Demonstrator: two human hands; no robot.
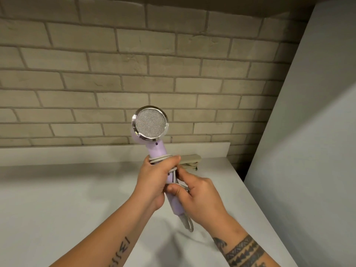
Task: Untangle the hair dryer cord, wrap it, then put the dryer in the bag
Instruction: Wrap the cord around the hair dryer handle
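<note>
Left hand grips a lilac plastic hair dryer; right hand pinches its grey cord.
Slackened tension could let the wound loops slip.

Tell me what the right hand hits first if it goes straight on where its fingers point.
The cord wound on the hair dryer handle: the right hand pinches it there. Just past it is the left hand, gripping the handle; depth between them is unclear.

Lilac hair dryer upright, grey cord wrapping its handle.
</note>
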